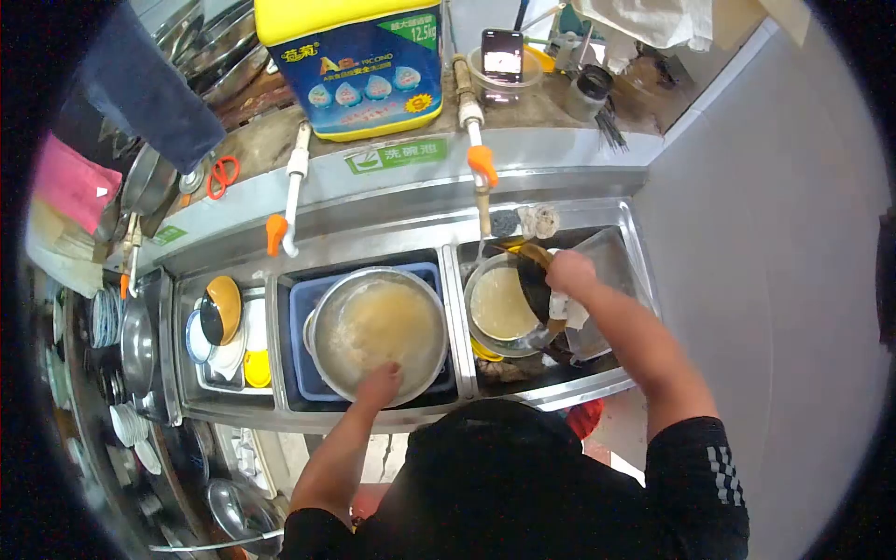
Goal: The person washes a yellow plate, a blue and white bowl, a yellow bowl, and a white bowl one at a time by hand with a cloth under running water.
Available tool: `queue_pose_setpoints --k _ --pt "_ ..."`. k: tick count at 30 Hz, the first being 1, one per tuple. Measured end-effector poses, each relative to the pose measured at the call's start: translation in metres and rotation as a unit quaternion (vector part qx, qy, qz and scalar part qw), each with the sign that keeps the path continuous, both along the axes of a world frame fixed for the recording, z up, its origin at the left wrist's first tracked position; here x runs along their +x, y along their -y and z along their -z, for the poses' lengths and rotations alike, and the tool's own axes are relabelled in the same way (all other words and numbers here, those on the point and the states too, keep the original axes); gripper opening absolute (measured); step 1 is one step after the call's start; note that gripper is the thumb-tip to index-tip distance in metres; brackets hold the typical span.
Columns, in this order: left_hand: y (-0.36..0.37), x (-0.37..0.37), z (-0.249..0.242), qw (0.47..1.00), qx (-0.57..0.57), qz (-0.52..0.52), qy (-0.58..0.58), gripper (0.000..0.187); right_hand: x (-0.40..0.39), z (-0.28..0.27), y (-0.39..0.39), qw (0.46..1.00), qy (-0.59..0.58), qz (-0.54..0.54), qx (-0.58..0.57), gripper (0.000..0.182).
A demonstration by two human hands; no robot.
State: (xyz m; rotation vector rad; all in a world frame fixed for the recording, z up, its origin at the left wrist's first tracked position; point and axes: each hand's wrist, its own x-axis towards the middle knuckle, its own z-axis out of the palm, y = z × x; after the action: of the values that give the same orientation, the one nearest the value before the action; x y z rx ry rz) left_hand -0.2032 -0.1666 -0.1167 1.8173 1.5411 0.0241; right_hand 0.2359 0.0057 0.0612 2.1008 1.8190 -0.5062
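Note:
My left hand [381, 385] reaches over the near rim of a large round metal basin [318, 362] of cloudy, yellowish water. Its fingertips dip into the water, so I cannot see whether they hold anything. My right hand [571, 273] is closed on a black-and-yellow bowl [534, 285], tilted over the right side of a smaller metal pot [473, 322] with cloudy liquid. Something white, perhaps a cloth [564, 308], shows beneath the right hand.
A blue plastic tub [301, 359] surrounds the basin in the middle sink. Another black-and-yellow bowl [221, 311] lies on white dishes in the left sink. Orange-handled taps [481, 163] overhang the sinks. On the ledge stand a yellow-and-blue detergent jug [359, 84] and a phone [502, 54].

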Motion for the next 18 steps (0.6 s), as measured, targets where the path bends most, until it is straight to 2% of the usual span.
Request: queue_pose_setpoints --k 1,3,5,6,7,8,9,10,11,13,15,17,18 --pt "-0.026 0.036 -0.032 0.996 -0.057 -0.060 0.031 0.041 0.004 -0.007 -0.003 1.000 -0.003 -0.011 0.008 0.022" --pt "-0.055 0.080 -0.042 0.987 -0.119 -0.071 0.078 0.043 0.022 -0.005 -0.014 0.999 -0.013 0.023 0.024 0.024" --pt "-0.081 0.122 -0.041 0.977 -0.124 -0.025 0.172 0.044 0.047 0.013 -0.026 0.996 -0.058 -0.060 -0.005 0.032" --pt "-0.090 0.146 -0.046 0.924 -0.230 -0.128 0.278 0.049 0.047 0.008 -0.026 0.991 -0.122 0.060 -0.023 0.035" --pt "-0.097 0.167 -0.052 0.837 -0.329 -0.227 0.373 0.053 0.049 0.012 -0.023 0.991 -0.121 0.060 -0.022 0.035" --pt "-0.105 0.185 -0.065 0.837 -0.329 -0.226 0.374 0.053 0.050 0.022 -0.015 0.925 -0.317 0.200 -0.056 0.032" --pt "-0.111 0.200 -0.081 0.703 -0.393 -0.297 0.513 0.054 0.051 0.029 -0.006 0.801 -0.494 0.327 -0.087 0.030" --pt "-0.116 0.207 -0.089 0.536 -0.438 -0.355 0.629 0.056 0.036 0.010 0.004 0.727 -0.558 0.393 -0.079 0.023" --pt "-0.120 0.208 -0.080 0.536 -0.438 -0.354 0.628 0.056 0.030 0.019 0.012 0.726 -0.558 0.393 -0.079 0.023" --pt "-0.132 0.208 -0.055 0.452 -0.384 -0.283 0.754 0.048 0.025 0.039 0.022 0.633 -0.613 0.464 -0.097 0.024" --pt "-0.141 0.199 -0.063 0.467 -0.383 -0.290 0.742 0.048 0.014 0.033 0.028 0.638 -0.612 0.462 -0.066 0.024" --pt "-0.148 0.188 -0.072 0.604 -0.328 -0.321 0.651 0.049 0.013 0.042 0.024 0.642 -0.612 0.461 -0.036 0.025" --pt "-0.150 0.185 -0.072 0.606 -0.327 -0.322 0.650 0.049 0.018 0.055 0.015 0.652 -0.611 0.449 0.013 0.026"
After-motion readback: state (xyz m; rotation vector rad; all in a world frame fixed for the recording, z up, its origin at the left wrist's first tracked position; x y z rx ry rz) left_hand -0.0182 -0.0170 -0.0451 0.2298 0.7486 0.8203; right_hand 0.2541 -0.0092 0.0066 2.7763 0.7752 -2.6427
